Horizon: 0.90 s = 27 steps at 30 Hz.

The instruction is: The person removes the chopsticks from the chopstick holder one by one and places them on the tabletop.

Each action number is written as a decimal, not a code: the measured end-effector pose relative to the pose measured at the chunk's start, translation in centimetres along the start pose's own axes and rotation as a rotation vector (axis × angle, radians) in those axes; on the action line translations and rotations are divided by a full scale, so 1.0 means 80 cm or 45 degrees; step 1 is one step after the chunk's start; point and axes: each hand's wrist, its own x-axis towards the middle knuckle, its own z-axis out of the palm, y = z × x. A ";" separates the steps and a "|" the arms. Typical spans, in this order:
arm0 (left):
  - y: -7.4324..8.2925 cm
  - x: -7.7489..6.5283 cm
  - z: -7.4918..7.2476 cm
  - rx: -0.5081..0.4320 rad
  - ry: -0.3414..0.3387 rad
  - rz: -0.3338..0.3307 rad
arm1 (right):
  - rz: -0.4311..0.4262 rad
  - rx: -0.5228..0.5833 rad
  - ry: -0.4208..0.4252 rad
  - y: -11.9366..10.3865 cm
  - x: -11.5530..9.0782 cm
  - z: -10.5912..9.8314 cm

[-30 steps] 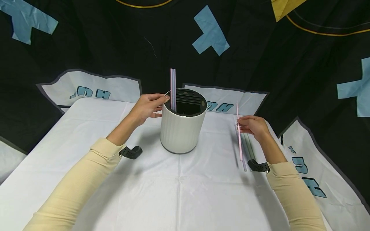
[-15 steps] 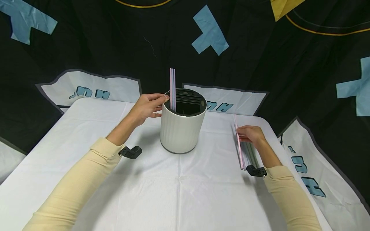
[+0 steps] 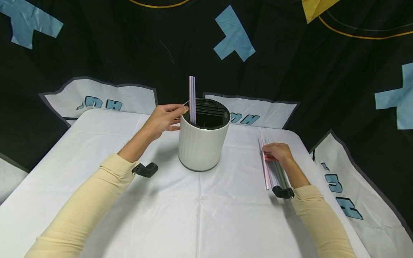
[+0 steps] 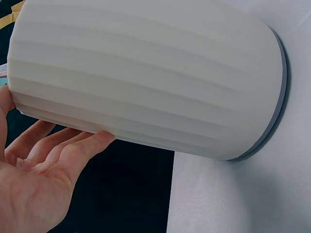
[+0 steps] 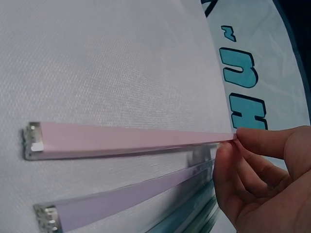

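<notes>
A white ribbed bin (image 3: 201, 147) with a dark slotted top stands upright on the table. Several slim pink and lilac strips (image 3: 192, 96) rise out of its left side. My left hand (image 3: 161, 121) holds the bin's rim, thumb on top; in the left wrist view the fingers (image 4: 87, 144) lie along its outer wall. At the right, my right hand (image 3: 278, 152) pinches a long thin pink strip in clear wrapping (image 5: 121, 141), which lies on or just above the cloth. Beside it rest a lilac strip (image 5: 112, 204) and teal and green ones (image 5: 189, 208), partly hidden by the hand.
White cloth (image 3: 193, 222) covers the table, with rounded far corners. Behind hangs a black sheet (image 3: 129, 46) with pale blue tape-like patches (image 3: 234, 34). White lettered panels (image 3: 111, 95) show beyond the table's far and right edges.
My right hand has come down and slightly toward me with the pink strip, from above the table to beside the other strips. My left hand and the bin have stayed put.
</notes>
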 end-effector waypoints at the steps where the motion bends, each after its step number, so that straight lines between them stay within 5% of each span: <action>1: 0.000 0.000 0.000 -0.004 0.000 0.000 | 0.004 -0.009 0.002 0.001 0.000 0.000; 27: -0.001 0.001 0.000 0.015 0.003 0.007 | 0.021 -0.007 0.025 0.014 0.001 0.003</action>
